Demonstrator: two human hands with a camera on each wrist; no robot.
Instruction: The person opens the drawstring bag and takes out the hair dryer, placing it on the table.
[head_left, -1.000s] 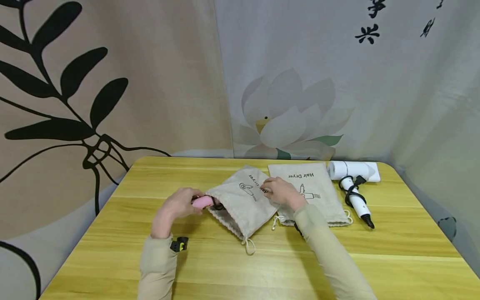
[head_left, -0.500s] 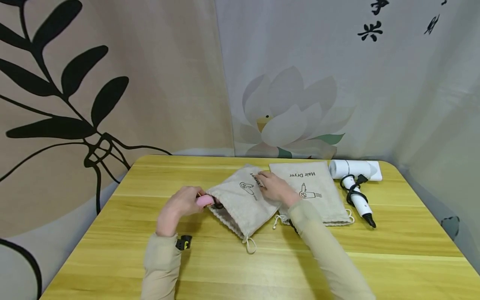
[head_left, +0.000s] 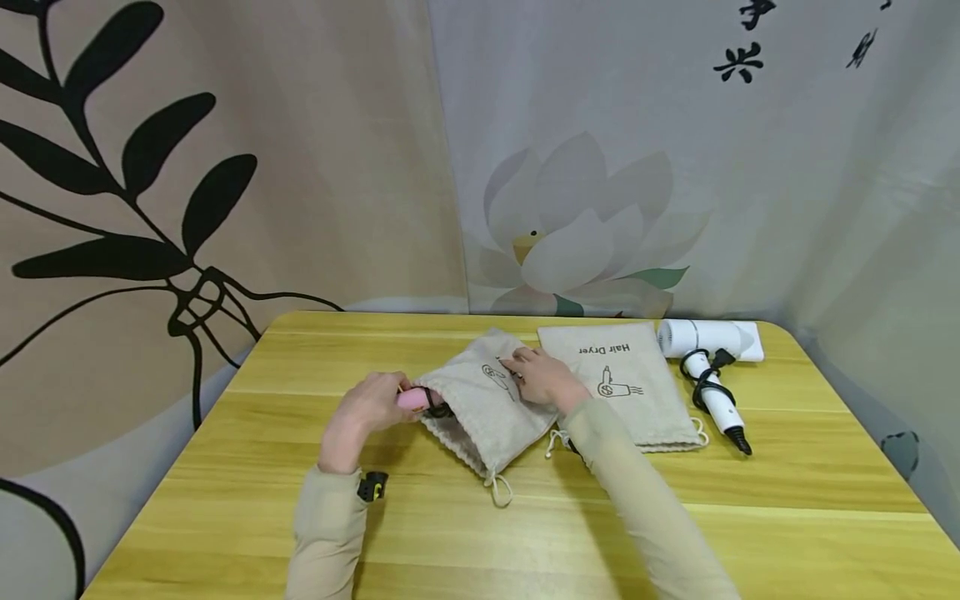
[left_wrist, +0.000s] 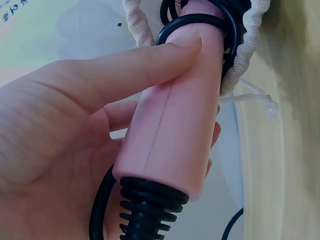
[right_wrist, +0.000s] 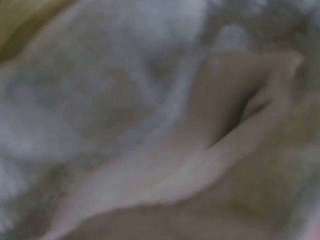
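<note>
My left hand [head_left: 375, 404] grips the pink handle of a hair dryer [left_wrist: 167, 120], thumb along the top and fingers wrapped underneath. A black cord [left_wrist: 200, 22] is wound round the handle's far end. The dryer's head end is hidden inside a beige cloth drawstring bag [head_left: 487, 425], which lies with its mouth facing left and front. My right hand [head_left: 543, 379] holds the bag's cloth near its back right side, over the printed picture, fingers bent into the fabric. In the blurred right wrist view, the right hand [right_wrist: 215, 145] is close against the cloth.
A second drawstring bag [head_left: 615, 367], printed "Hair Dryer", lies flat beside the first on the right. Beyond it a white hair dryer [head_left: 712, 358] lies near the back right corner, black cord round its handle. Curtains hang behind the wooden table [head_left: 450, 558].
My left hand has moved slightly right, and a little less of the pink handle shows outside the bag. My right hand has shifted left across the bag, its fingers now over the printed picture.
</note>
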